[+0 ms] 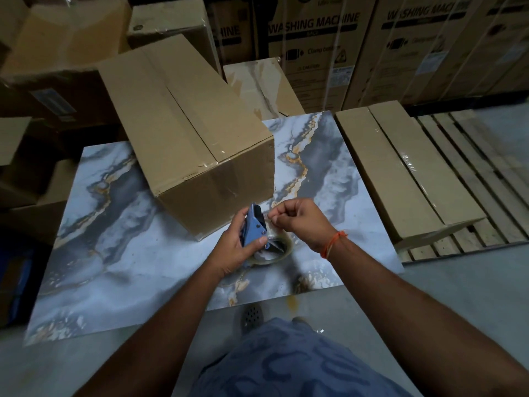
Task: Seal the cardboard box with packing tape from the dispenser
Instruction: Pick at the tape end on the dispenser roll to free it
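A closed brown cardboard box (189,133) stands on a marbled tile (120,253), its top flaps meeting at a centre seam with clear tape showing near the front edge. Just in front of the box's near corner, my left hand (239,247) grips a blue tape dispenser (253,227) that carries a roll of clear tape (274,252). My right hand (299,222), with an orange thread on the wrist, pinches the loose end of the tape at the dispenser's front. Both hands hover above the tile.
Long flat cartons (406,173) lie on a wooden pallet (472,156) at the right. Washing machine boxes (343,47) line the back. More cartons (57,67) crowd the left. A floor drain (252,315) sits by my knee.
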